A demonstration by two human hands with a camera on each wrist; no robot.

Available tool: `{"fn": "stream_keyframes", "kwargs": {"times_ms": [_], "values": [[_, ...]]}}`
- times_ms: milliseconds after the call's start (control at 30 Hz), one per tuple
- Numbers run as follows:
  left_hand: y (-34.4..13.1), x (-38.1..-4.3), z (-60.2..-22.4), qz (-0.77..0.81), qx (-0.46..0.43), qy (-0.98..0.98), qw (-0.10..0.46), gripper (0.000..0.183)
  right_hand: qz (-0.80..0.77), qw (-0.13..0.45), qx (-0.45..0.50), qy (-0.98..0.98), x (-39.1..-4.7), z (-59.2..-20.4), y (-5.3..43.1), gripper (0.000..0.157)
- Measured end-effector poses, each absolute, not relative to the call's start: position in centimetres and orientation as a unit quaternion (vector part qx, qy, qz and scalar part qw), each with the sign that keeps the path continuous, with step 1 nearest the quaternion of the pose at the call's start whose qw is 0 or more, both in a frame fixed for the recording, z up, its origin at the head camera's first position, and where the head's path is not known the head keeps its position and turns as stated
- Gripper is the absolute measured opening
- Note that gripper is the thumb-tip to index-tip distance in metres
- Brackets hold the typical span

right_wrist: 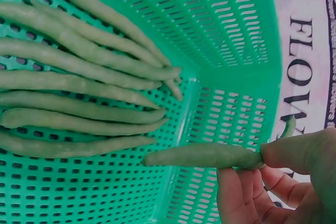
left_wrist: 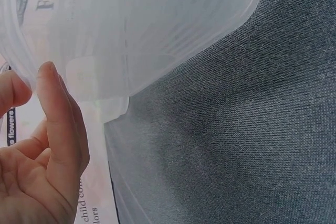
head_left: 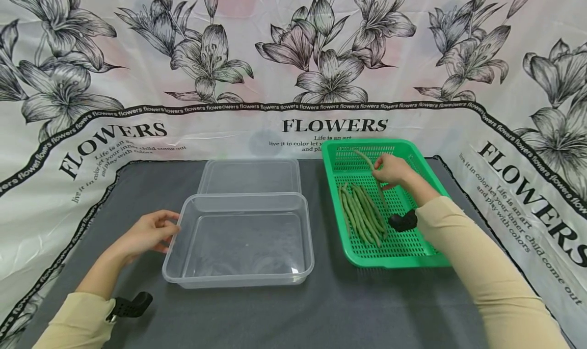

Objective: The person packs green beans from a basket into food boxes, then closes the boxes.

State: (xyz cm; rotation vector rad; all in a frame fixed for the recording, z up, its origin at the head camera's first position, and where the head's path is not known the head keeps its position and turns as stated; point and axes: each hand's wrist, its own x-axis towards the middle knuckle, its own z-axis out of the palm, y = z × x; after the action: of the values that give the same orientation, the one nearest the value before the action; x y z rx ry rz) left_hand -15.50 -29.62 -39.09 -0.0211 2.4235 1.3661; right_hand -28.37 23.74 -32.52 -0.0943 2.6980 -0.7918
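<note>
My right hand [head_left: 392, 170] pinches a single green bean [right_wrist: 205, 156] between thumb and fingers, over the far part of a green plastic basket [head_left: 337, 206]. A bundle of green beans [head_left: 362, 214] lies side by side on the basket's floor, just nearer than the hand. On the left, my left hand [head_left: 149, 232] holds the rim of a clear plastic container [head_left: 238, 283] at its left side. In the left wrist view, the thumb and forefinger of that hand [left_wrist: 47, 145] sit on either side of the rim. No beans show inside the container.
Behind the container lies a clear lid [head_left: 249, 176], partly covered by it in the head view. A grey cloth [head_left: 275, 318] covers the table. White flower-printed fabric [head_left: 275, 84] stands around the back and sides.
</note>
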Motion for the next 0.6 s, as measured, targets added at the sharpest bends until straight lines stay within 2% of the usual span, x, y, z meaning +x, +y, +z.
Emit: {"fn": "stream_keyframes", "kwargs": {"times_ms": [600], "values": [[-29.5, -15.6, -39.2, 0.478, -0.01, 0.859, 0.181, 0.051, -0.329, 0.197, -0.065, 0.921, -27.1, -29.7, 20.5, 0.02]]}}
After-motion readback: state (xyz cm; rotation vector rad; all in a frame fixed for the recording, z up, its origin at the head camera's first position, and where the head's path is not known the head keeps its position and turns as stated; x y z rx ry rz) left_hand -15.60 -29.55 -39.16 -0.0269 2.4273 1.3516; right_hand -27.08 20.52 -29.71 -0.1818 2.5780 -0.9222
